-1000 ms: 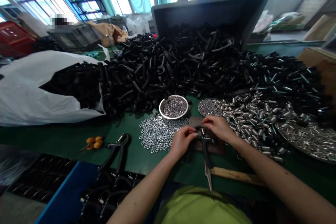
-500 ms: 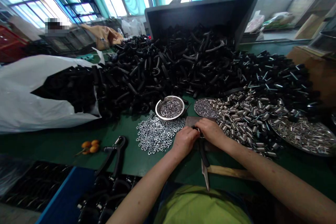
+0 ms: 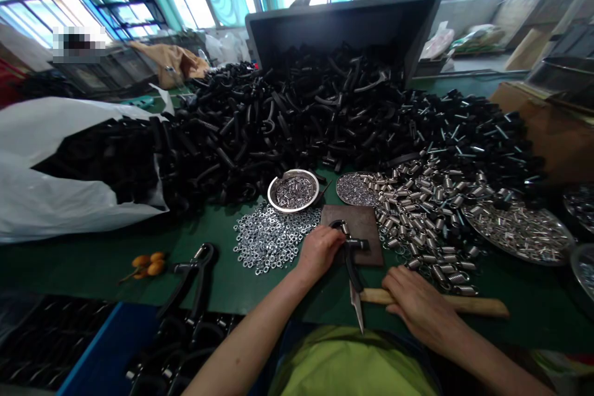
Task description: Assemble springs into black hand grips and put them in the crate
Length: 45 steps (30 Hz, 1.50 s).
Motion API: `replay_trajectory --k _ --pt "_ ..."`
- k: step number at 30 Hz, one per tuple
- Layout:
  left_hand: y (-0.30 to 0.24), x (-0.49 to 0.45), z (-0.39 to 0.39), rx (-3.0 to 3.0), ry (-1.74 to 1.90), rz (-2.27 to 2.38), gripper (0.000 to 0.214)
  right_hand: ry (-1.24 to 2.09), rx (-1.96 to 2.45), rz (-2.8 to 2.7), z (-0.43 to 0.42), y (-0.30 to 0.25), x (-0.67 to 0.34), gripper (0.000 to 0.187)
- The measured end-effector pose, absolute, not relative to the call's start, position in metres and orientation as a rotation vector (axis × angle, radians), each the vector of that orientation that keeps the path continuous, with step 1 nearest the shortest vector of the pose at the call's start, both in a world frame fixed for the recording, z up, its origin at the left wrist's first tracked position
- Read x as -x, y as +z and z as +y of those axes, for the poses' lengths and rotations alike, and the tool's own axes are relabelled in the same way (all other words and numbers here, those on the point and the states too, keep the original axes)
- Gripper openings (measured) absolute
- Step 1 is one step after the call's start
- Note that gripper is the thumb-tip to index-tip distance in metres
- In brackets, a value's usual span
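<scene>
The left hand (image 3: 320, 250) is pinching the curved top of a black grip (image 3: 352, 269), its fingers closed on it. The grip is lying partly on the plate (image 3: 369, 223), its leg extending past the near edge. A spring (image 3: 344, 229) is sitting inside the curve. The right hand (image 3: 413, 297) is clasping a wooden handle (image 3: 480, 305) in front of the plate; how tightly, I cannot tell. Pointed metal (image 3: 356, 312) is lying at the handle's left end, in front of the plate. Nuts (image 3: 264, 241) are spreading just left of the plate, a bowl (image 3: 270, 199) is standing beyond its left corner, loose springs (image 3: 424, 223) are lying to its right, and black parts (image 3: 297, 117) are heaping up behind it.
</scene>
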<state>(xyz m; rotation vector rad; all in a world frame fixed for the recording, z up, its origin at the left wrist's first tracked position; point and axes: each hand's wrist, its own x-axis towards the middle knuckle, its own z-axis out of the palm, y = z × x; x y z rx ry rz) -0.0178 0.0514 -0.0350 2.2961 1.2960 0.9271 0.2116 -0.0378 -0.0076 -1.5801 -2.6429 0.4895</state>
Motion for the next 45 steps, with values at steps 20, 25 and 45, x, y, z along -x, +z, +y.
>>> replay_trajectory --k 20,25,45 --pt "-0.038 0.021 0.044 -2.188 0.908 1.385 0.010 0.758 1.396 -2.139 0.029 0.035 -0.196 0.038" --pt "-0.038 0.027 0.035 -2.057 0.977 1.425 0.030 0.667 1.583 -2.162 0.051 0.011 -0.185 0.036" --pt "-0.029 0.025 0.025 -2.035 0.838 1.561 0.035 0.406 1.537 -2.362 -0.009 0.012 -0.186 0.036"
